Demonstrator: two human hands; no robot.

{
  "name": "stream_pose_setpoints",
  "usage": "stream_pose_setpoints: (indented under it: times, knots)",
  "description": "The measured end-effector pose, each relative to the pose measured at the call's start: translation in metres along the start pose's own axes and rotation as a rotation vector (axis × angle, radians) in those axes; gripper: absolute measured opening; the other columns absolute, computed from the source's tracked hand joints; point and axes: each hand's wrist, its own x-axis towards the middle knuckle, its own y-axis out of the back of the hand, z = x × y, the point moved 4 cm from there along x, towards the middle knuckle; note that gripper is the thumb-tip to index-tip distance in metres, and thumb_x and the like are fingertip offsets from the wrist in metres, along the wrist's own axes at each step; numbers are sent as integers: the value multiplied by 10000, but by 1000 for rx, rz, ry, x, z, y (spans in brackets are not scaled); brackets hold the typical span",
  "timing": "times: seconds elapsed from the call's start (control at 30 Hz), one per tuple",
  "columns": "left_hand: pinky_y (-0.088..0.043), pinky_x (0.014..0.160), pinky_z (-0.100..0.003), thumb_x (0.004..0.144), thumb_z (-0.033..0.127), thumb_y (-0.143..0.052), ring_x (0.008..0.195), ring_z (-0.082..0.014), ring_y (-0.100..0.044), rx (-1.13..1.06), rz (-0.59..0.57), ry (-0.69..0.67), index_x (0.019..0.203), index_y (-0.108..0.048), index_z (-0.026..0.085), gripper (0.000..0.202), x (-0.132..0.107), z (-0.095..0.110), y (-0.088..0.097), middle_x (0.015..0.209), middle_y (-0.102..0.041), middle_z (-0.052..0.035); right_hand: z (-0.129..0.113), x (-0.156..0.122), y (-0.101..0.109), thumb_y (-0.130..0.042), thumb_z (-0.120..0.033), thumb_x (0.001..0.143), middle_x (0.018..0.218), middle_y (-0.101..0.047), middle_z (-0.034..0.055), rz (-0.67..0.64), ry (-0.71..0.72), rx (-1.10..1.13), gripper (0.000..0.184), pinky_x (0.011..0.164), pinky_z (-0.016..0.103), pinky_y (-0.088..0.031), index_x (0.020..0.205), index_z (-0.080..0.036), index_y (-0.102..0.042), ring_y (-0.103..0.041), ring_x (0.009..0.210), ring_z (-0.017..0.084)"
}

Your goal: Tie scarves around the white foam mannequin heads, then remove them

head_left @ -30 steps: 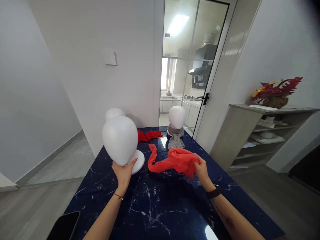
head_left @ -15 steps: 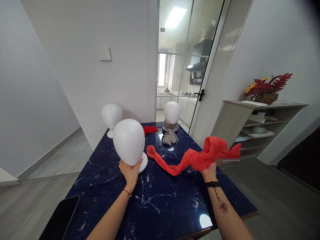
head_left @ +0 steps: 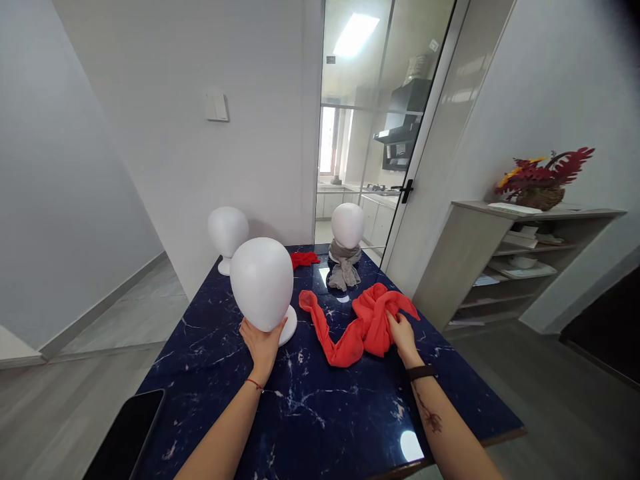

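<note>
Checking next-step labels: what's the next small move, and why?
Probably lift the coral scarf toward the nearest white head with the right hand: that hand is at the scarf's bunched part, the left hand holds that head, which wears no scarf, unlike the far right head.

Near head: neck in the left hand, base just right of that grip.
Long scarf: in the right hand, trailing leftward over the table toward the left grip.
Far head: behind the left grip, slightly left.
Wrapped head: behind both grips, sideways between them, neck scarf around it.
Other cloth: behind the left grip, slightly right.
Phone: before the left grip, leftward.
</note>
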Motion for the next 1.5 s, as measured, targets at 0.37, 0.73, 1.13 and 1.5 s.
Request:
stream_pose_setpoints:
  times: [0.37, 0.73, 1.13, 1.5]
  knots:
    - [-381, 925, -497, 571, 586, -723, 1090, -351, -457, -4, -32, 59, 1253, -384, 80, 914, -2, 2, 6, 1091, -479, -139, -75, -124, -74, -501, -480, 867, 1096, -616, 129, -370, 926, -584, 442, 885, 411, -391, 1175, -164, -529, -544, 1029, 260]
    - [-352, 965, -532, 585, 530, -730, 1197, -384, -410, -14, -91, 92, 1306, -331, 86, 937, -4, 1, 4, 1213, -463, -203, -61, -140, -87, -378, -232, 932, 844, -678, 63, -536, 736, -636, 270, 758, 309, -392, 894, -164, -636, -618, 751, 175]
    - [-290, 1084, -483, 761, 263, -590, 1322, -282, -339, -360, -607, -169, 1341, -400, 243, 611, -95, 57, 85, 1410, -379, -113, -127, -181, -48, -420, -339, 925, 809, -660, 21, -1084, 669, -133, 285, 695, 241, -448, 930, -179, -657, -579, 720, 135]
    - [-422, 509, -256, 760, 260, -482, 496, -147, -508, -627, -786, 183, 811, -685, 183, 223, -62, 56, 121, 537, -571, 15, -123, -180, -29, -677, -522, 720, 899, -676, 36, -1081, 860, -605, 567, 750, 292, -414, 1186, -228, -541, -618, 821, 212]
